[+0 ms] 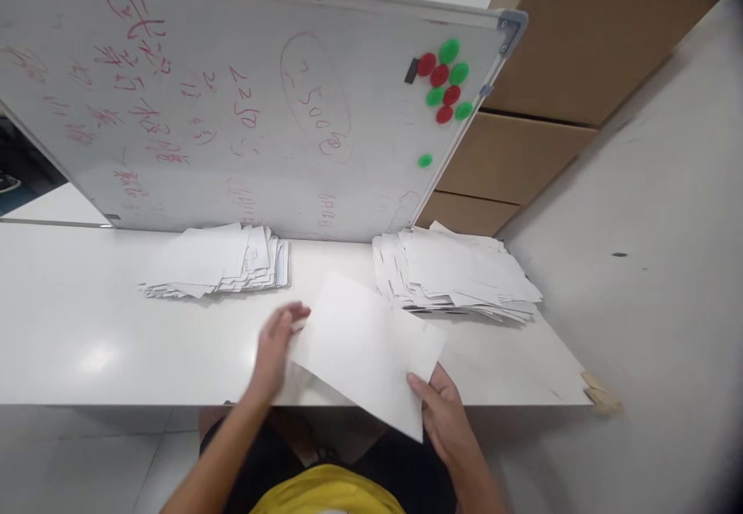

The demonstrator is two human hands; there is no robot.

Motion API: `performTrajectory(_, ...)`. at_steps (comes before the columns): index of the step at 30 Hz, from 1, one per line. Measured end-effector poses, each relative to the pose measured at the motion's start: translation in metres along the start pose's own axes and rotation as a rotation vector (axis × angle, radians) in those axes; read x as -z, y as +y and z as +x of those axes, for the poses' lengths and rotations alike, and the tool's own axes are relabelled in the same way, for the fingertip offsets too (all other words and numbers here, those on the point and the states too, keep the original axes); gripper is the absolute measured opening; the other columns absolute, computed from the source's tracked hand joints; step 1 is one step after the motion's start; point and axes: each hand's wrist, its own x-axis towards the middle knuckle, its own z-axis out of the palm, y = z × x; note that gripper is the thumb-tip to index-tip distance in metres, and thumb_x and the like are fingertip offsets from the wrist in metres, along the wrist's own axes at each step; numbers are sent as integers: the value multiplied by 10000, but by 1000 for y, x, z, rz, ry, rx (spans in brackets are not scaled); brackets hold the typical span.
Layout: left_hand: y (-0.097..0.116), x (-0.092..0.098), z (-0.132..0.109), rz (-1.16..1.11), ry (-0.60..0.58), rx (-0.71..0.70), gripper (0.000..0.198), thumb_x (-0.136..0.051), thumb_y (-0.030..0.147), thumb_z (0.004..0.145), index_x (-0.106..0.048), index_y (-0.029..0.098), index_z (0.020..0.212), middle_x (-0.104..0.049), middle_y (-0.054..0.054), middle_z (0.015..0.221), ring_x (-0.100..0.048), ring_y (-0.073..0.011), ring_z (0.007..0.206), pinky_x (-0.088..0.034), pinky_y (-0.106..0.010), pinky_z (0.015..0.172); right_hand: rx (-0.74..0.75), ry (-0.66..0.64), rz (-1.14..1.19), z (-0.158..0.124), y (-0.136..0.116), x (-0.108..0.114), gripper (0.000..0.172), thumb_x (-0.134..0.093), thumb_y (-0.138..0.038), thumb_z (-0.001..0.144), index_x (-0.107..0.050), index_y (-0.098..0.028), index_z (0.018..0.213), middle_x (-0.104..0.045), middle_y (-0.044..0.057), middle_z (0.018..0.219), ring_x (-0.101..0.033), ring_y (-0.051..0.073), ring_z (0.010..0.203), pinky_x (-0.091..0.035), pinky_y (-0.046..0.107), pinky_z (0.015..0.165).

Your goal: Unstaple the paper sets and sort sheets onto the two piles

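White sheets of paper (pixel 360 351) hang over the front edge of the table, tilted toward me. My right hand (pixel 444 409) grips them at the lower right, thumb on top and fingers underneath. By their left edge is my left hand (pixel 280 344), slightly blurred, its fingers bent and a little apart. It looks just off the paper, though contact at the fingertips is hard to make out. Behind the sheets to the right lies a thick, uneven pile of papers (pixel 464 270). Another loose paper stack (pixel 203 258) sits at the back left.
A whiteboard (pixel 371 96) with red handwriting leans behind the white table (pixel 145 351). Red and green magnets (pixel 439 74) cluster at its right. Cardboard boxes (pixel 569 49) are stacked behind it, beside a wall (pixel 655 266). Brown tape (pixel 600 394) covers the table's right corner.
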Motion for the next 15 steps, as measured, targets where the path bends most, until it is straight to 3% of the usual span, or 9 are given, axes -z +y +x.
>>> performTrajectory(2,2,40,50,496,104,-255,495,-525,514,821,-574,184,1188,-575,-126,1295,-477,-314,1257,-362,-482,1060,29,44,-71,10,1,16,641,-755,-408,696,-566,-204,1274,-676,95,1219,-587,307,1166,-445,431,1001)
performTrajectory(4,0,80,98,887,236,-408,620,-503,487,820,-461,116,1316,-410,-176,1452,-245,-348,1405,-209,-521,1133,47,89,-151,17,5,36,631,-730,-377,711,-546,-200,1287,-662,85,1243,-577,297,1181,-444,417,1001)
performTrajectory(5,-3,98,117,1026,259,-413,670,-494,475,820,-408,76,1351,-318,-197,1505,-160,-362,1430,-158,-537,1141,46,117,-200,19,8,45,622,-720,-363,712,-545,-195,1285,-660,83,1245,-578,296,1179,-447,411,996)
performTrajectory(7,-12,125,141,1201,205,-344,682,-458,473,833,-395,31,1349,-300,-230,1505,-185,-384,1415,-147,-551,1128,42,177,-294,20,14,62,600,-703,-346,707,-556,-174,1263,-666,89,1232,-588,300,1160,-457,403,983)
performTrajectory(10,-25,140,146,1272,200,-368,572,-358,452,885,-487,54,1275,-453,-209,1405,-352,-344,1332,-226,-489,1097,36,203,-336,16,21,75,574,-678,-350,719,-565,-153,1246,-674,99,1211,-600,307,1139,-472,407,966)
performTrajectory(13,-25,134,137,1292,251,-433,492,-312,426,914,-565,93,1173,-596,-179,1218,-500,-305,1165,-334,-431,1000,64,214,-318,13,22,76,579,-669,-362,730,-560,-164,1263,-676,87,1206,-592,304,1149,-467,418,976)
performTrajectory(15,-18,126,132,1308,264,-398,452,-320,424,915,-606,116,1080,-656,-154,1024,-570,-295,995,-397,-404,876,90,228,-311,13,20,74,587,-676,-366,723,-566,-177,1268,-679,76,1202,-592,297,1149,-468,413,976)
